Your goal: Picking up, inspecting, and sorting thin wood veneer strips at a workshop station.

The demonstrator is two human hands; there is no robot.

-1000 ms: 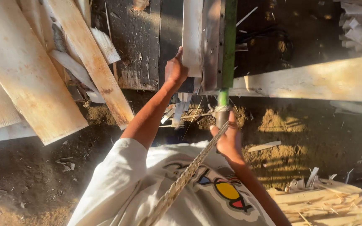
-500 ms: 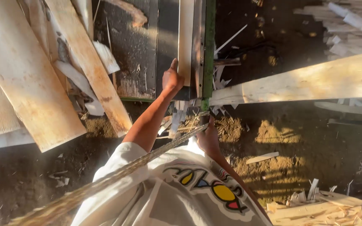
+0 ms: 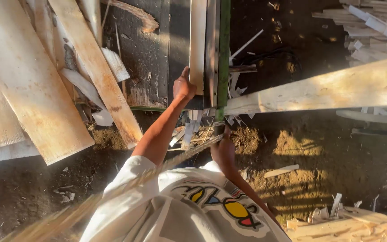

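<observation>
a pale wooden strip (image 3: 198, 45) is pressed flat on the dark saw desk (image 3: 148, 54) beside the green rail (image 3: 223, 54), the left hand (image 3: 183, 86) clamped on its near end. the right hand (image 3: 222, 150) is seen below the desk edge, its fingers' state not discernible. the feeding step seems in hand; a steady forward push along the rail is judged necessary.

— Wearing a white short-sleeved shirt (image 3: 157, 210), sleeve ending above the elbow.
— Showing a bright print (image 3: 225, 208) on the shirt's front: yellow, blue and red shapes outlined in black. Forearms going bare.
</observation>
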